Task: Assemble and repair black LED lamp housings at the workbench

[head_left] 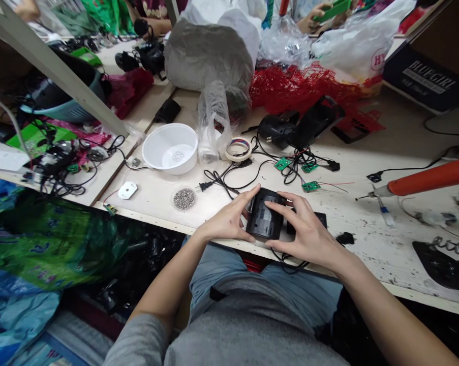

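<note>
- Left hand at the near edge of the table, on the left side of a black case; its fingers are spread, their tips pressed to the case's upper corner;
- Right hand on the case's right side; its fingers lie spread across the top, with no pinch; the case sits clasped between both hands, on or just above the table, which the hands partly hide;
- In hand: the case is being held and pressed; a lift would call for a firmer hold along its sides;
- Just right of the case, a flat black panel lies partly under the right hand; a black cable trails below;
- Ahead on the table: a dish of steel beads, a white bowl, a tape roll, a black power cord and green circuit boards;
- To the right, an orange-handled soldering iron;
- Farther off, red netting and plastic bags; at the top edge, a co-worker's hand holds a green object.
</note>
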Demonstrator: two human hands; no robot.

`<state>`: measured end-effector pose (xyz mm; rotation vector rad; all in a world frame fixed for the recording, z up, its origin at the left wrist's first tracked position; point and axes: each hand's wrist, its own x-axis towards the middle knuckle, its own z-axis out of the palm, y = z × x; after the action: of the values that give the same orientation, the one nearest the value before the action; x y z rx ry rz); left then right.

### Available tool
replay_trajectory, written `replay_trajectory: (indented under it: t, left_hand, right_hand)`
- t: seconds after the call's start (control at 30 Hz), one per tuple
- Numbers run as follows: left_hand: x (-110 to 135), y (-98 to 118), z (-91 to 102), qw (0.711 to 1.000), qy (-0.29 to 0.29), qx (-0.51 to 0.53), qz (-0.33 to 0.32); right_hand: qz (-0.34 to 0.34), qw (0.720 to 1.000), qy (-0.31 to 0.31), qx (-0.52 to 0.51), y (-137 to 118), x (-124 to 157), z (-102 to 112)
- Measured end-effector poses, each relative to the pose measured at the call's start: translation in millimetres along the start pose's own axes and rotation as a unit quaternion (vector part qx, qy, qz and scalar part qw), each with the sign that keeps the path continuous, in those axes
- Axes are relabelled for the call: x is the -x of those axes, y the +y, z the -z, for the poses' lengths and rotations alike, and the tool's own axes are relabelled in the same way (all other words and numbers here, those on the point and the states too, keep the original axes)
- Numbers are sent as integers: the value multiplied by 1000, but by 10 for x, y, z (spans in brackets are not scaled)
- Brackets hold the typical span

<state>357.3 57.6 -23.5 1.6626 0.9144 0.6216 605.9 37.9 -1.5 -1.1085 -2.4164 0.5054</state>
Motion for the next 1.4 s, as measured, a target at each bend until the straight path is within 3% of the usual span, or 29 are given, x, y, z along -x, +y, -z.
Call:
replay_trajectory:
  t: [0.3,0.47,0.53,0.7,0.8,0.9,1.0,1.17,1.27,1.4]
  left_hand:
    - [6,-27,26,1000,-18,3,3]
    - [25,150,93,995,-56,78,28]
    - [0,244,53,995,-25,77,52]
    - [-148,399,-182,980,134,-22,144]
    - [-219,429,-255,971,153,-48,178]
    - [-243,435,-250,974,150,-53,159]
    - [-251,447,-221,976,147,-48,154]
    - [-265,523,-208,974,131,-31,180]
    - [-243,531,-216,972,142,-29,185]
    - [-164,439,-254,968,184,44,163]
  right_hand:
    - [20,1000,0,0,19,-1,-2]
    - [24,1000,-8,9,13,-18,-4]
    - [24,1000,-4,5,7,-28,-6]
    - [16,1000,-6,-2,2,-44,-48]
    - [15,1000,0,-22,11,-39,-68]
    - [0,998,-10,-60,27,-45,-26]
    - [-41,993,8,-113,59,-50,60]
    - [-185,950,172,-184,19,93,49]
    - [-259,919,174,-240,-144,245,-102]
    - [-299,899,130,-294,-385,323,-295]
